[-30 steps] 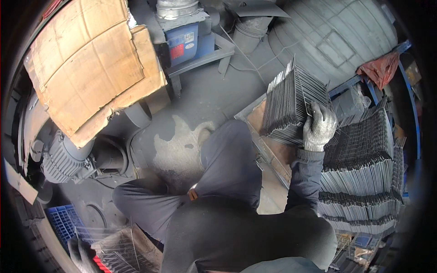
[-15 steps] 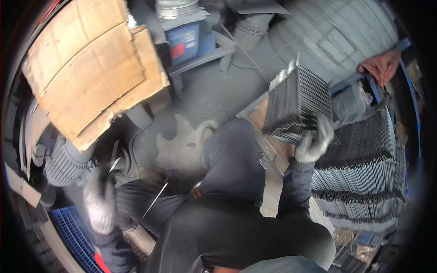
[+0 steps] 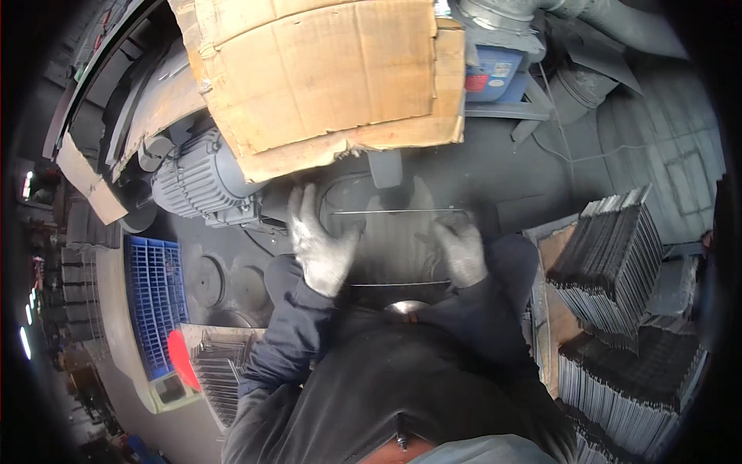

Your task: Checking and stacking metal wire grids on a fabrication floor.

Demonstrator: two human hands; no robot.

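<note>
My left hand [image 3: 321, 243], in a pale, dirty work glove, is in front of my lap with fingers stretched up and thumb apart. Opposite it is my right hand [image 3: 462, 249], gloved alike, its fingers smeared by motion. Two thin bright straight lines cross the gap between my hands. The upper bright edge [image 3: 394, 210] runs from beside my left fingers to my right hand; the lower bright edge [image 3: 400, 284] lies nearer my waist. They may be the edges of one thin sheet, but the blur hides whether they join and whether either hand grips them.
Stacks of thin dark plates [image 3: 603, 263] stand at my right, with another stack [image 3: 630, 379] nearer me. Cardboard [image 3: 325, 77] spreads ahead, beside a grey finned motor [image 3: 202, 179]. At left are a blue plastic grid crate [image 3: 157, 298] and a rack of thin pieces [image 3: 224, 371].
My view has swung left. My right hand has left the plate stack and come before my lap. My left hand has moved in from the far left, facing it.
</note>
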